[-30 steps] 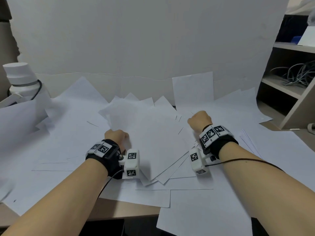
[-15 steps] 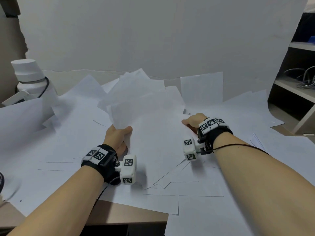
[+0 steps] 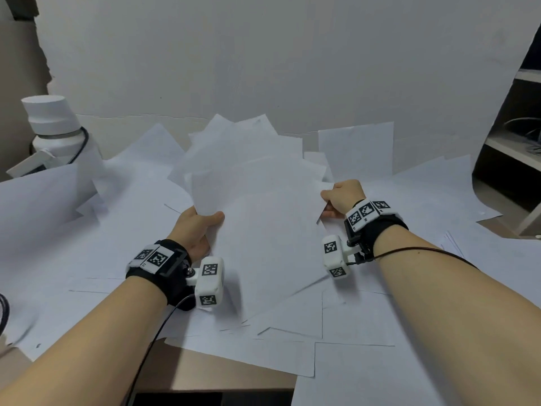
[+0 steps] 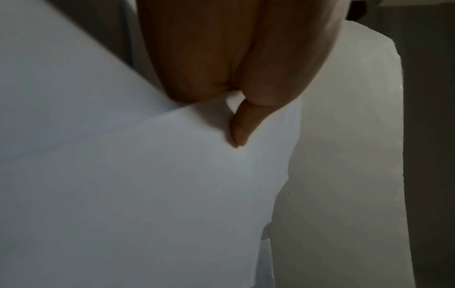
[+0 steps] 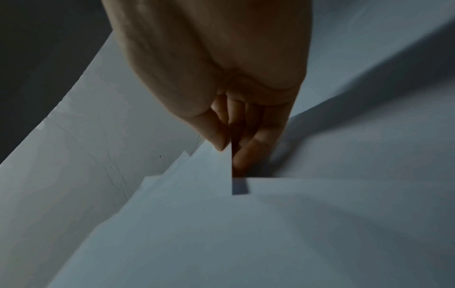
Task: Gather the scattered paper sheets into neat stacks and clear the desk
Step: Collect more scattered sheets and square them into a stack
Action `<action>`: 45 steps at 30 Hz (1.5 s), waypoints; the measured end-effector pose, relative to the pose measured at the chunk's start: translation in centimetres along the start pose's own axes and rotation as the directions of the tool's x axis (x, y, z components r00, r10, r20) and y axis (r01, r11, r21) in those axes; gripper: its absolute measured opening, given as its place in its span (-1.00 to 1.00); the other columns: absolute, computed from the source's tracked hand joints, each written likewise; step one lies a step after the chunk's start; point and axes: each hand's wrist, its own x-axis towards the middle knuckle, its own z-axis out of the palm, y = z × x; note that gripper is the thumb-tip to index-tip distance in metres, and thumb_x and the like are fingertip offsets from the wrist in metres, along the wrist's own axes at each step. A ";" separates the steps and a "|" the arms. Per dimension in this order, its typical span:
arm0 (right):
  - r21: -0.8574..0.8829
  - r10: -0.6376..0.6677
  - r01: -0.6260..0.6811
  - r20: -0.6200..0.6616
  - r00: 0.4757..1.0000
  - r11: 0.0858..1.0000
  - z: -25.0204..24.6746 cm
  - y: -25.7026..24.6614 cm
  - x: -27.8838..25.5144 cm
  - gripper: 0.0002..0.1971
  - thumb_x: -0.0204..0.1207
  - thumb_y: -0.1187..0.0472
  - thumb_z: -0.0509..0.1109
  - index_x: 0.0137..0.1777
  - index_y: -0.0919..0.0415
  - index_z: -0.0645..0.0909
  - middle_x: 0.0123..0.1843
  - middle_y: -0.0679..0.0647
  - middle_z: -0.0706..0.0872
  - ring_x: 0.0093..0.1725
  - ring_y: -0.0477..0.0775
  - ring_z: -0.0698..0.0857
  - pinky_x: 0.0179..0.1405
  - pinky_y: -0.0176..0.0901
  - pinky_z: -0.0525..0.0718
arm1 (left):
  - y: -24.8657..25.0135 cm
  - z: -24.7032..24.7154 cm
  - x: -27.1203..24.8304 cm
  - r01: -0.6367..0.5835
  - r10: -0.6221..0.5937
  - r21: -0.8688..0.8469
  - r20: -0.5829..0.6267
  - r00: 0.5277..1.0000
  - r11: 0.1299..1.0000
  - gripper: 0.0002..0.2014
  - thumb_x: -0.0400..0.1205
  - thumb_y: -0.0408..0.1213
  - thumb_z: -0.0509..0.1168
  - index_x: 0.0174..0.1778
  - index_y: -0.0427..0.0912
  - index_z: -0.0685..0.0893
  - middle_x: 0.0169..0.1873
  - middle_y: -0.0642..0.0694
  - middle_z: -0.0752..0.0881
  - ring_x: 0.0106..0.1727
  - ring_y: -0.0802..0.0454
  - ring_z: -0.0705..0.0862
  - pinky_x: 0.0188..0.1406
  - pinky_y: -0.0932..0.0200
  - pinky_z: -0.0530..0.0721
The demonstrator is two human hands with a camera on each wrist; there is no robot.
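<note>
A fanned bundle of white paper sheets (image 3: 254, 200) is tilted up off the desk between my two hands. My left hand (image 3: 202, 222) grips its left edge, thumb on top; the left wrist view shows the thumb (image 4: 240, 128) pressed on the paper (image 4: 147, 194). My right hand (image 3: 339, 199) pinches the bundle's right edge, thumb over and fingers (image 5: 248, 154) under the sheets (image 5: 197, 224). Many more loose white sheets (image 3: 87, 244) lie scattered flat over the desk around and under the bundle.
A white bottle (image 3: 54, 127) with a wide cap stands at the far left. A white backdrop board (image 3: 263, 54) rises behind the desk. A shelf unit (image 3: 515, 148) with cables is at the right. The bare brown desk edge (image 3: 210, 373) shows near me.
Both hands have raised the far end of the bundle off the desk and spread apart. The left hand turned from a fist on the paper to a thumb-over grip; the view shifted left.
</note>
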 end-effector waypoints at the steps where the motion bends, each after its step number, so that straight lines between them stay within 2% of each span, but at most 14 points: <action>1: -0.051 0.035 -0.033 0.044 0.998 0.998 -0.2 0.2 -0.3 -0.75 0.50 0.54 0.36 -0.35 0.32 0.46 -0.36 0.27 0.62 -0.56 0.11 0.70 -0.64 -0.18 0.68 | -0.2 0.0 0.2 0.009 -0.010 -0.027 -0.036 0.999 1.000 -0.65 0.70 -0.63 0.23 0.37 -0.31 0.61 0.11 -0.26 0.80 -0.02 -0.15 0.83 -0.17 -0.03 0.80; 4: -0.243 0.174 -0.127 0.186 0.967 0.962 -1.2 1.2 -1.3 -0.88 0.47 0.51 0.40 -0.26 0.38 0.58 -0.39 0.29 0.64 -0.64 0.08 0.63 -0.60 -0.18 0.66 | -0.6 -0.2 0.5 0.036 -0.046 -0.082 -0.127 0.991 0.996 -0.63 0.69 -0.62 0.24 0.40 -0.28 0.60 0.21 -0.29 0.78 0.10 -0.22 0.81 -0.19 -0.06 0.81; 8: -0.361 0.277 -0.176 0.251 0.927 0.916 -2.2 1.9 -1.4 -0.90 0.49 0.41 0.46 -0.02 0.39 0.65 -0.21 0.28 0.77 -0.29 0.20 0.76 -0.29 -0.04 0.78 | -0.5 -0.1 0.2 0.009 -0.021 -0.078 -0.156 0.987 0.997 -0.61 0.67 -0.68 0.22 0.38 -0.31 0.61 0.11 -0.27 0.79 0.00 -0.15 0.80 -0.35 0.06 0.80; 13: -0.371 -0.052 0.082 0.091 0.995 0.925 -0.6 -0.2 0.8 -0.76 0.42 0.23 0.49 0.01 0.38 0.69 -0.07 0.34 0.75 -0.05 0.33 0.74 -0.04 0.08 0.75 | 0.0 0.0 -0.4 -0.029 0.028 -0.008 -0.110 0.994 1.000 -0.63 0.67 -0.67 0.23 0.37 -0.33 0.60 0.04 -0.26 0.80 -0.08 -0.15 0.81 -0.24 0.00 0.81; 17: -0.490 -0.200 0.221 0.097 0.975 0.843 1.2 -1.8 1.9 -0.50 0.55 0.10 0.44 0.39 0.39 0.59 0.33 0.26 0.69 0.33 0.30 0.65 0.31 0.05 0.59 | 0.7 0.1 -0.7 -0.045 0.045 0.012 -0.074 0.996 0.999 -0.65 0.69 -0.65 0.23 0.37 -0.32 0.61 0.01 -0.26 0.80 -0.15 -0.13 0.83 -0.21 -0.07 0.81; 20: -0.502 -0.240 0.278 0.140 0.961 0.819 1.8 -2.3 2.5 -0.86 0.55 0.12 0.40 -0.05 0.18 0.70 -0.13 0.04 0.67 -0.04 0.17 0.64 -0.11 -0.15 0.58 | 1.0 0.2 -0.8 -0.032 0.032 -0.004 -0.059 0.998 0.999 -0.67 0.69 -0.65 0.21 0.34 -0.32 0.61 -0.04 -0.24 0.82 -0.19 -0.13 0.84 -0.31 -0.05 0.83; 23: -0.528 -0.258 0.301 0.156 0.954 0.794 1.7 -1.6 2.9 -0.64 0.51 0.27 0.36 -0.50 0.13 0.40 -0.51 0.05 0.38 -0.41 0.09 0.38 -0.48 -0.20 0.30 | 1.0 -0.1 -0.7 0.003 -0.005 -0.015 -0.092 0.996 1.000 -0.66 0.69 -0.65 0.21 0.35 -0.32 0.61 -0.02 -0.24 0.81 -0.16 -0.11 0.84 -0.34 0.02 0.82; 26: -0.600 -0.110 0.266 0.283 0.953 0.754 1.1 -0.4 2.4 -0.77 0.52 0.30 0.42 -0.30 0.45 0.64 -0.36 0.46 0.56 -0.39 0.13 0.53 -0.38 -0.19 0.52 | 0.6 -0.4 0.2 0.071 -0.071 -0.010 -0.169 0.983 0.997 -0.65 0.70 -0.66 0.21 0.37 -0.31 0.59 0.05 -0.22 0.77 -0.09 -0.09 0.76 -0.49 0.18 0.76; 28: -0.645 0.036 0.247 0.392 0.919 0.723 0.8 0.7 2.2 -0.79 0.57 0.28 0.43 -0.05 0.50 0.70 -0.18 0.38 0.74 -0.27 0.21 0.72 -0.27 0.05 0.78 | 0.4 -0.5 0.9 0.142 -0.137 0.011 -0.207 0.969 0.990 -0.69 0.71 -0.60 0.25 0.38 -0.35 0.57 0.09 -0.25 0.74 -0.13 -0.08 0.72 -0.61 0.21 0.70; 31: -0.628 0.084 0.265 0.469 0.879 0.732 1.0 1.2 1.4 -0.84 0.59 0.30 0.43 -0.21 0.32 0.68 -0.38 0.11 0.66 -0.31 0.15 0.68 -0.32 -0.02 0.79 | 0.7 -0.2 1.6 0.250 -0.236 0.041 -0.208 0.949 0.968 -0.69 0.71 -0.39 0.36 0.35 -0.36 0.54 0.15 -0.25 0.70 -0.18 -0.10 0.71 -0.70 0.16 0.67; 35: -0.684 0.087 0.308 0.478 0.874 0.661 1.4 0.6 1.4 -0.83 0.59 0.26 0.40 -0.19 0.31 0.71 -0.26 0.12 0.73 -0.22 0.10 0.67 -0.14 -0.08 0.72 | 1.1 -0.6 2.9 0.241 -0.197 0.183 -0.228 0.954 0.953 -0.61 0.59 -0.49 0.45 0.35 -0.33 0.63 0.10 -0.28 0.74 -0.09 -0.22 0.74 -0.07 -0.14 0.78; 38: -0.681 0.057 0.255 0.400 0.915 0.686 1.6 0.5 2.8 -0.74 0.54 0.24 0.42 0.07 0.47 0.74 -0.01 0.31 0.82 -0.16 0.17 0.71 0.08 0.10 0.76 | -0.3 -3.1 5.8 0.153 -0.080 0.304 -0.240 0.968 0.940 -0.46 0.27 -0.50 0.52 0.21 -0.22 0.71 0.12 -0.36 0.78 0.11 -0.45 0.75 0.11 -0.59 0.64; 43: -0.505 -0.083 0.097 0.051 0.995 0.857 0.8 0.4 5.7 -0.70 0.52 0.17 0.43 -0.36 0.24 0.43 -0.39 0.13 0.51 -0.27 0.19 0.57 -0.36 -0.16 0.49 | 0.9 -2.7 2.1 0.058 0.002 0.321 -0.184 0.983 0.945 -0.62 0.52 -0.58 0.46 0.25 -0.28 0.68 0.13 -0.37 0.77 0.16 -0.39 0.74 0.25 -0.41 0.68; 45: -0.391 -0.043 0.065 0.063 0.997 0.918 0.8 0.6 6.5 -0.68 0.52 0.06 0.48 -0.25 0.25 0.46 -0.29 0.11 0.52 -0.21 0.18 0.54 -0.29 -0.14 0.48 | 1.0 -3.1 1.5 0.031 0.014 0.304 -0.145 0.989 0.952 -0.63 0.56 -0.58 0.43 0.29 -0.29 0.67 0.14 -0.36 0.78 0.13 -0.36 0.76 0.17 -0.31 0.74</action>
